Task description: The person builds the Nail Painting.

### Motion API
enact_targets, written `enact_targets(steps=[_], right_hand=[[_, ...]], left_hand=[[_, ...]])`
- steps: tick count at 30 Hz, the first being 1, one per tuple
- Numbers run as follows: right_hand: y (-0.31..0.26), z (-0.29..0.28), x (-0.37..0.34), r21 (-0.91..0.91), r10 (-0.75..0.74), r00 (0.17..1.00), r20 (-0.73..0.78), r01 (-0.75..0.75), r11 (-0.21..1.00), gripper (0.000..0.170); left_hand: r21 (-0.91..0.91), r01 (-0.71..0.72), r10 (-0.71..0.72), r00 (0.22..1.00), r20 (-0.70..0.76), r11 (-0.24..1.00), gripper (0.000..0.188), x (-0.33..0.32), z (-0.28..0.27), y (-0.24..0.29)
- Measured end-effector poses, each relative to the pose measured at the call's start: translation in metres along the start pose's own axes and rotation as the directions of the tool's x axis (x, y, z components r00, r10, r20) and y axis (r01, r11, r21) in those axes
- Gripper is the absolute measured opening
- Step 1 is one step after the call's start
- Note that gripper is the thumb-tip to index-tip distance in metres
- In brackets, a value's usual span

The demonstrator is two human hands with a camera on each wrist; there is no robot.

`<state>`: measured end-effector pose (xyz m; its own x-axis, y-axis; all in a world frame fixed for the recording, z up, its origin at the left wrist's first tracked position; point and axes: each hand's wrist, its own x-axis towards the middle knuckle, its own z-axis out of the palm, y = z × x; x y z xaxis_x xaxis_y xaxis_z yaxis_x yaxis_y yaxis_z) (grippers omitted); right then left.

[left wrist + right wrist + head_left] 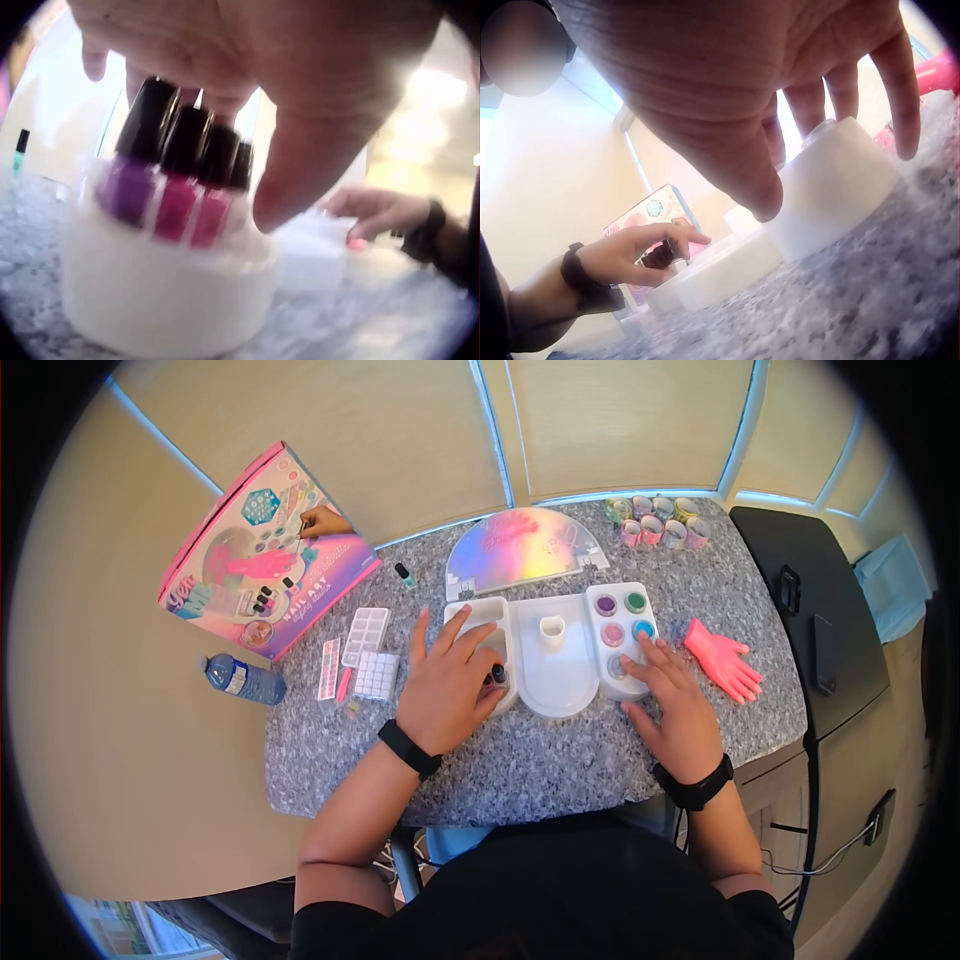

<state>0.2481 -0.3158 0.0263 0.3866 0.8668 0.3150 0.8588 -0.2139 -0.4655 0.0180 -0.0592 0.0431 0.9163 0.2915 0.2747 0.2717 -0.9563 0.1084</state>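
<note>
- Left hand (445,680): fingers spread over the tray's left side, thumb low by the rim; contact with the black-capped polish bottles (178,206) seated there, cannot tell.
- Right hand (680,720): fingers wide, tips over pots (613,633) at the tray's right side; no grip seen.
- Step, as judged: minding both sides of the white tray (556,690). Even, light pressure on the outer walls would serve best; brushing the caps could tip bottles.
- Tray sits on the speckled table (540,780), white cup (552,628) upright near its middle.
- Farther out: rainbow board (525,550) behind, pink model hand (722,662) to the right.
</note>
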Motion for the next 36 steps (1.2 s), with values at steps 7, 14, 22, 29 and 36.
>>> enact_targets(steps=[7, 14, 22, 29, 36], right_hand=[[0.0, 0.001, -0.002, 0.005, -0.003, 1.0, -0.003, 0.003, 1.0, 0.056], [0.0, 0.002, -0.002, 0.02, -0.002, 1.0, -0.002, 0.002, 1.0, 0.057], [0.002, 0.001, 0.0, 0.039, 0.007, 1.0, 0.012, -0.007, 0.999, 0.059], [0.005, -0.002, 0.006, 0.03, 0.0, 1.0, 0.018, 0.0, 1.0, 0.057], [0.006, 0.003, 0.006, 0.029, -0.021, 1.0, -0.009, 0.021, 0.999, 0.056]], left_hand=[[-0.58, 0.202, -0.231, 0.973, 0.024, 0.789, 0.046, 0.029, -0.094, -0.035], [0.109, 0.309, -0.277, 0.931, -0.238, 0.945, 0.044, 0.078, 0.004, -0.184], [-0.031, 0.501, -0.498, 0.864, 0.078, 0.865, 0.026, 0.076, -0.003, -0.156], [-0.281, 0.044, -0.129, 0.948, -0.29, 0.959, 0.032, -0.002, -0.069, -0.026], [-0.094, 0.044, -0.073, 0.937, -0.341, 0.995, 0.035, -0.062, -0.031, 0.024]])
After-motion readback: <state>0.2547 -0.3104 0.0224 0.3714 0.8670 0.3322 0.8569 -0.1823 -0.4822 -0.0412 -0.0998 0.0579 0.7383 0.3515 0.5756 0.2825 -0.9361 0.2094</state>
